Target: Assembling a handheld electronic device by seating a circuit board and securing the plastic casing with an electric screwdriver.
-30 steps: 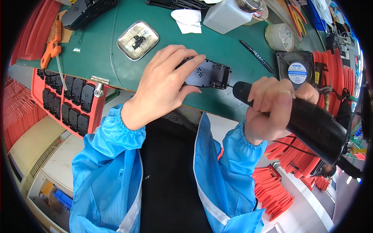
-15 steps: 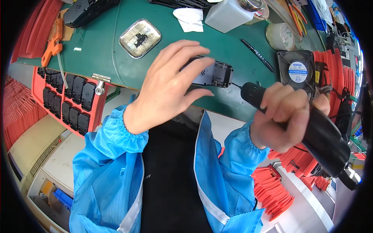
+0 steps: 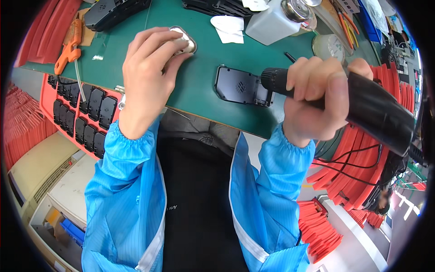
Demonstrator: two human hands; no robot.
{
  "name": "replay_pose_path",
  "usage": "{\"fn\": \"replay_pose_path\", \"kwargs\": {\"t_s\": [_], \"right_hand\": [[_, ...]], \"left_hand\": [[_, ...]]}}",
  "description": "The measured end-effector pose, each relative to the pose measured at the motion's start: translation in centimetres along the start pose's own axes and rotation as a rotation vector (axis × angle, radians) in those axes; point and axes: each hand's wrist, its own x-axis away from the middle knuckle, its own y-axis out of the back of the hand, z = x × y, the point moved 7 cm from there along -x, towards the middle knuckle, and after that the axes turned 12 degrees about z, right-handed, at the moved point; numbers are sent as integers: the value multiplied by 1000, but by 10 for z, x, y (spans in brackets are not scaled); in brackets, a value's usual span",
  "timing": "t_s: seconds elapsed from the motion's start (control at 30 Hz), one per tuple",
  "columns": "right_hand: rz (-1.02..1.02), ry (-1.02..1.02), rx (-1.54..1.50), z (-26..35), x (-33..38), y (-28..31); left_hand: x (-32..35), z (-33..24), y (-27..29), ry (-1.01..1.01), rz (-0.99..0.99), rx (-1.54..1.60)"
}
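My left hand [image 3: 149, 68] reaches over a small metal dish [image 3: 192, 44] on the green bench. Its thumb and fingertips come together at the dish; whatever they pinch, if anything, is hidden. My right hand [image 3: 317, 97] grips a black electric screwdriver [image 3: 378, 111] by its body. The screwdriver's ribbed nose overlaps the right end of a black plastic housing [image 3: 233, 88], and I cannot tell whether the bit touches it. This housing lies flat, with a patterned round grille at its middle and screw holes along its edge.
A red tray [image 3: 118, 106] of black housings sits at the bench's left edge, near an orange glue gun [image 3: 71, 52]. Behind are white paper [image 3: 228, 29] and a white dispenser bottle [image 3: 274, 25]. Red trays [image 3: 353, 167] are stacked at right, with cables hanging.
My left hand has moved left from above the housing to the metal dish. My right hand has brought the screwdriver's nose left and farther up, over the housing's right end.
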Motion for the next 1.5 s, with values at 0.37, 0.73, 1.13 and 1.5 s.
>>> {"fn": "replay_pose_path", "kwargs": {"t_s": [0.37, 0.73, 1.13, 1.5], "right_hand": [[-95, -80, -55, -14, -3, -5], [-178, -64, 130, -18, -3, -14], [-211, -98, 158, -7, -3, -11], [157, 18, -79, 28, -6, -27]], "left_hand": [[5, -56, -49, -71, 294, 259], [4, -57, -50, -66, 307, 292], [5, -57, -47, -48, 247, 300], [-1, -34, -22, -40, 18, 289]]}}
